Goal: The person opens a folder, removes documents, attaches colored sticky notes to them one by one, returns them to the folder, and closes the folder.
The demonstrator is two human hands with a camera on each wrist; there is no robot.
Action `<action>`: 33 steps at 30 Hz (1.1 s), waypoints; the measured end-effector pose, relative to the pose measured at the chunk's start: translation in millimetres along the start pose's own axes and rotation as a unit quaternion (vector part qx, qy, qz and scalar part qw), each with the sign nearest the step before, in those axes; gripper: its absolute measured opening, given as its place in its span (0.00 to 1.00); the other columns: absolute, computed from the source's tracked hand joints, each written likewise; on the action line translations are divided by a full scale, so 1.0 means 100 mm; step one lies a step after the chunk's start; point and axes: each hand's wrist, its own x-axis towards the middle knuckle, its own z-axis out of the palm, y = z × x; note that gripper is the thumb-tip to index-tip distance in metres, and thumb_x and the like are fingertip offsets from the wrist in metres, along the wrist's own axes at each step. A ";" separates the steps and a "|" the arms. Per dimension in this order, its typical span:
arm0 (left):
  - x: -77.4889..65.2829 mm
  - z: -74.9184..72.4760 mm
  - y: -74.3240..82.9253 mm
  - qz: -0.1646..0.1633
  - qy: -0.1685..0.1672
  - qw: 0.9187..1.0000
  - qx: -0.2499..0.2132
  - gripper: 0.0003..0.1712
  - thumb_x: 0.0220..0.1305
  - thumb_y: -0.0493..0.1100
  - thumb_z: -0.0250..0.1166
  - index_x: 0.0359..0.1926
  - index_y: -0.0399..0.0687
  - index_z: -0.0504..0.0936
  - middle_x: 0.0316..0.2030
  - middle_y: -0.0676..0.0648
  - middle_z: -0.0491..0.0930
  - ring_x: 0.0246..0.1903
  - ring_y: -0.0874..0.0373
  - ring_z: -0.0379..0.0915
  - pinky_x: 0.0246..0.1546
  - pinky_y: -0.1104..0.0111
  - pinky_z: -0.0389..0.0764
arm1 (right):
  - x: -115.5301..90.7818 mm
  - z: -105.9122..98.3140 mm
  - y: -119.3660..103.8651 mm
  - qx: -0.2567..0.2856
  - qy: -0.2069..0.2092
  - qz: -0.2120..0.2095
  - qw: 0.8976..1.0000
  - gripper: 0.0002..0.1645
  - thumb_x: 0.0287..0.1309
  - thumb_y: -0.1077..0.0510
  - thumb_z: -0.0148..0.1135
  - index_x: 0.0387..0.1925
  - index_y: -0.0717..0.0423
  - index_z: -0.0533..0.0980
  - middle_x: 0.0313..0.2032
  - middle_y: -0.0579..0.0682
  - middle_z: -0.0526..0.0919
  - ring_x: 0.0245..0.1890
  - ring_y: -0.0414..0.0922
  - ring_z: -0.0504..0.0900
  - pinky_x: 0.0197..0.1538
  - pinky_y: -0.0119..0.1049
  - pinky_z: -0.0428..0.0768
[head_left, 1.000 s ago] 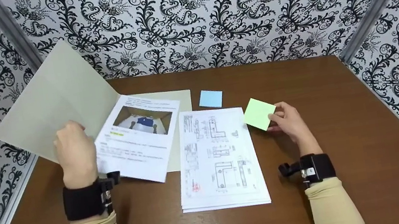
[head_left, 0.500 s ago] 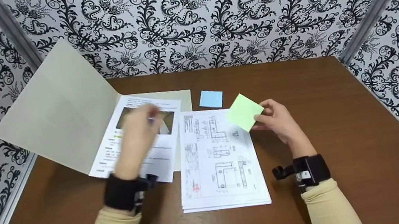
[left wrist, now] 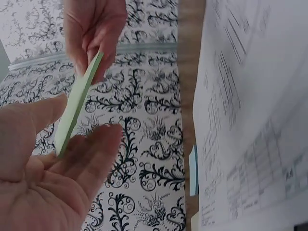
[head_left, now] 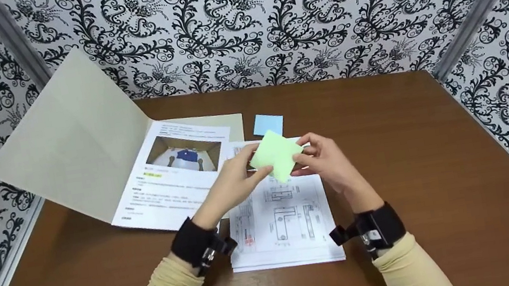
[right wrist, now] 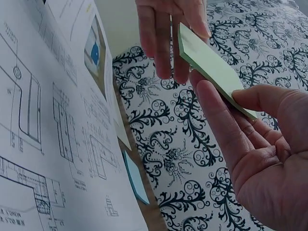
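Note:
A pad of light green sticky notes (head_left: 277,152) is held up over the stack of printed drawings (head_left: 294,238). My right hand (head_left: 331,164) pinches its right corner, the thumb on the front face and the fingers behind. At the opposite corner, my left hand (head_left: 232,180) grips the pad between thumb and fingers. Seen from the left wrist, the pad (left wrist: 76,106) stands edge-on between that thumb and the curved fingers. The right wrist view shows the pad's thickness and the right thumb (right wrist: 260,98) pressed on it.
A blue sticky note pad (head_left: 268,124) lies behind the drawings. To the left, a beige folder (head_left: 75,139) stands with its cover raised, a printed sheet with a photo (head_left: 161,192) inside. The brown table (head_left: 441,175) meets patterned walls at its back and sides.
My left hand has left the folder cover, which stays raised, and come right to take the green pad's left corner. My right hand has carried the pad left over the drawings.

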 end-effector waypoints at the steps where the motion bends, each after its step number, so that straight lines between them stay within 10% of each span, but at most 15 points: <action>1: 0.00 0.01 0.00 -0.002 0.002 1.000 -0.018 0.28 0.70 0.44 0.63 0.67 0.44 0.70 0.52 0.40 0.83 0.46 0.51 0.85 0.47 0.64 0.86 | -0.01 0.01 -0.01 0.004 -0.004 -0.002 1.000 0.11 0.65 0.69 0.57 0.47 0.62 0.68 0.43 0.61 0.88 0.31 0.46 0.89 0.42 0.43 0.89; 5: 0.00 0.00 0.01 -0.018 0.012 0.996 -0.085 0.24 0.68 0.39 0.64 0.64 0.44 0.75 0.47 0.39 0.85 0.38 0.51 0.88 0.41 0.68 0.87 | -0.04 0.06 -0.03 -0.047 0.007 -0.037 0.998 0.10 0.65 0.68 0.59 0.45 0.64 0.69 0.44 0.64 0.87 0.35 0.48 0.89 0.42 0.41 0.89; 8: 0.00 -0.01 0.02 -0.031 0.011 0.993 -0.117 0.23 0.68 0.39 0.65 0.62 0.42 0.76 0.49 0.38 0.84 0.41 0.50 0.88 0.42 0.69 0.87 | -0.07 0.11 -0.04 -0.175 0.048 -0.120 0.976 0.14 0.61 0.66 0.65 0.47 0.64 0.72 0.45 0.62 0.86 0.41 0.48 0.87 0.43 0.39 0.88; 10: 0.00 -0.02 0.02 -0.038 0.010 0.990 -0.134 0.22 0.68 0.39 0.65 0.62 0.40 0.77 0.51 0.37 0.83 0.43 0.48 0.88 0.42 0.68 0.87 | -0.09 0.15 -0.05 -0.279 0.081 -0.200 0.936 0.19 0.58 0.65 0.69 0.50 0.62 0.75 0.48 0.58 0.83 0.48 0.49 0.83 0.47 0.40 0.86; 16: 0.00 -0.04 0.04 -0.057 0.022 0.985 -0.164 0.18 0.71 0.44 0.61 0.56 0.39 0.81 0.46 0.37 0.85 0.41 0.55 0.85 0.40 0.68 0.87 | -0.10 0.26 -0.08 -0.447 0.110 -0.442 0.770 0.21 0.49 0.67 0.74 0.48 0.58 0.81 0.56 0.61 0.74 0.60 0.57 0.70 0.60 0.47 0.78; 19: 0.00 -0.04 0.04 -0.069 0.023 0.985 -0.157 0.18 0.75 0.46 0.56 0.55 0.40 0.82 0.45 0.40 0.85 0.37 0.61 0.80 0.39 0.71 0.83 | -0.12 0.30 -0.10 -0.472 0.088 -0.482 0.733 0.23 0.46 0.65 0.77 0.46 0.55 0.82 0.56 0.60 0.76 0.60 0.56 0.71 0.62 0.45 0.77; 33: -0.02 0.00 0.05 -0.124 -0.047 0.964 -0.232 0.26 0.80 0.49 0.42 0.66 0.38 0.71 0.56 0.37 0.81 0.51 0.57 0.82 0.52 0.67 0.84 | -0.17 0.26 -0.11 -0.449 0.003 -0.397 0.800 0.28 0.47 0.55 0.79 0.51 0.57 0.81 0.56 0.57 0.79 0.60 0.52 0.76 0.61 0.45 0.80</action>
